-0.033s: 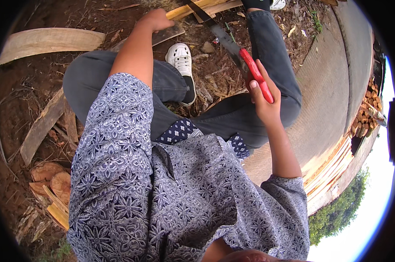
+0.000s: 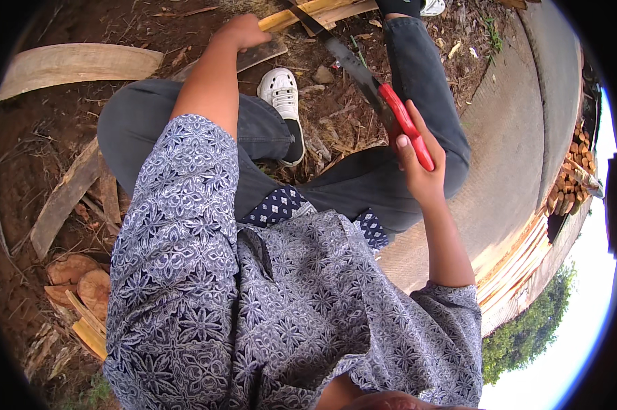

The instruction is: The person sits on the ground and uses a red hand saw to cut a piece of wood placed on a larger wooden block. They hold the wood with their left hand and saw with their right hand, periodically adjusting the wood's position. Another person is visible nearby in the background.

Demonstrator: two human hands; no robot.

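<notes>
My right hand (image 2: 423, 160) is wrapped round the red handle of a handsaw (image 2: 353, 65). The saw's dark blade slants away to the upper left, its far part lying across a yellowish strip of wood (image 2: 281, 20) at the top of the view. My left hand (image 2: 242, 32) is closed round the near left end of that strip, its fingers partly hidden. Just below this hand lies a greyish flat board (image 2: 271, 52). A white clog (image 2: 279, 89) is on one foot, between the board and my bent legs.
A curved pale plank (image 2: 83, 67) lies at the far left. Weathered boards (image 2: 66, 198) and cut wood rounds (image 2: 93, 290) rest on the soil to the left. A paved strip (image 2: 506, 137) runs along the right, with stacked wood (image 2: 571, 174) beyond. A small stone (image 2: 323, 74) sits near the clog.
My right hand and the saw have shifted slightly back, toward the lower right, along the blade's line. The left hand and the wood strip stay in place.
</notes>
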